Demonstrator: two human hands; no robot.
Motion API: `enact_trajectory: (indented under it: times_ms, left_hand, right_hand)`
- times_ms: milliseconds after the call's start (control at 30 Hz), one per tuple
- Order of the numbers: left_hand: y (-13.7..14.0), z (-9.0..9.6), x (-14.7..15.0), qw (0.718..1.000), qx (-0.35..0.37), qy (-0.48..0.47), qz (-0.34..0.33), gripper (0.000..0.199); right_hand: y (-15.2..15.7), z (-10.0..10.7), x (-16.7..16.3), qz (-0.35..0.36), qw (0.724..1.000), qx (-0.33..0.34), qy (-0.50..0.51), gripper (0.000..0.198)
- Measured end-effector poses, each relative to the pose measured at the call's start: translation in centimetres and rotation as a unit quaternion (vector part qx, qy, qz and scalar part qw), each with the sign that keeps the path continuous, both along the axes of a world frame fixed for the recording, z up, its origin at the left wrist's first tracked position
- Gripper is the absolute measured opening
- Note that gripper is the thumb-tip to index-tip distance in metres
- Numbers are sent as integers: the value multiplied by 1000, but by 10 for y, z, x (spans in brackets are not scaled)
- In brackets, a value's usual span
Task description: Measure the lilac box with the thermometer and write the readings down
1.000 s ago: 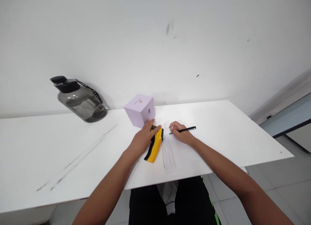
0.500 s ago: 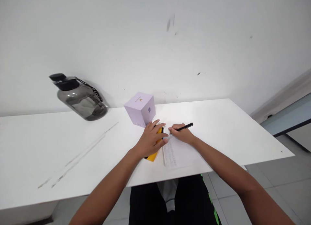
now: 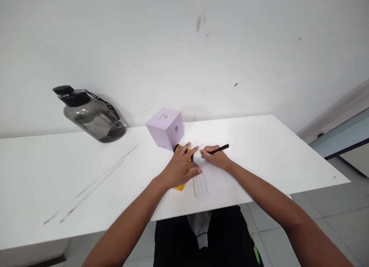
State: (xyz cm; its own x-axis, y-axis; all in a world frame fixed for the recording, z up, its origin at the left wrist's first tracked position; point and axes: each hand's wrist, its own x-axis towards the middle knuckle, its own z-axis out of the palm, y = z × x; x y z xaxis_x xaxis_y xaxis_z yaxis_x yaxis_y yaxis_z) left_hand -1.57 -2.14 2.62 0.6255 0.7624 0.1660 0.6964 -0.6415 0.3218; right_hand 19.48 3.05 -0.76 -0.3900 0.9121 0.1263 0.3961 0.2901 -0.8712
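Observation:
My left hand (image 3: 182, 168) lies with spread fingers over a yellow and black object (image 3: 179, 188), hiding most of it; its kind I cannot make out. The thumb reaches onto the left side of a white sheet of paper (image 3: 223, 188), where a column of small handwriting shows. In my right hand (image 3: 216, 158) a black pen (image 3: 220, 149) is gripped, its tip low at the paper near the top of the writing. Just beyond my left hand stands a lilac box (image 3: 165, 129) with a small gold mark on top; the yellow object's black end lies close to its base.
A grey see-through bottle (image 3: 95, 119) with a black cap and strap stands at the back left. The white table (image 3: 95, 174) meets a white, scuffed wall (image 3: 184, 59) behind. Below its front edge are my legs in black trousers (image 3: 181, 244).
The view has shifted slightly. My left fingers have moved a little, and more of the yellow object's black far end shows. My right hand keeps the pen at nearly the same spot.

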Motion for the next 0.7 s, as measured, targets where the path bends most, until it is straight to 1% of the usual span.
enact_trajectory:
  times_ms: [100, 233, 433, 600, 700]
  left_hand:
    - [1, -1, 1, 1000, -8, -15, 9, 39]
    - [3, -4, 1, 1000, -17, -19, 9, 39]
    - [4, -5, 2, 1000, -26, -7, 12, 42]
    - [5, -6, 2, 999, -35, -12, 10, 43]
    - [6, -7, 0, 999, -32, -19, 9, 41]
  right_hand:
    - [0, 0, 0, -7, 1000, 5, -9, 33]
    - [0, 1, 1, -22, 1000, -7, -2, 32]
    - [2, 2, 2, 0, 1000, -21, -3, 34]
    - [3, 0, 2, -7, 1000, -4, 0, 34]
    - [3, -2, 3, -10, 1000, 1, -5, 35]
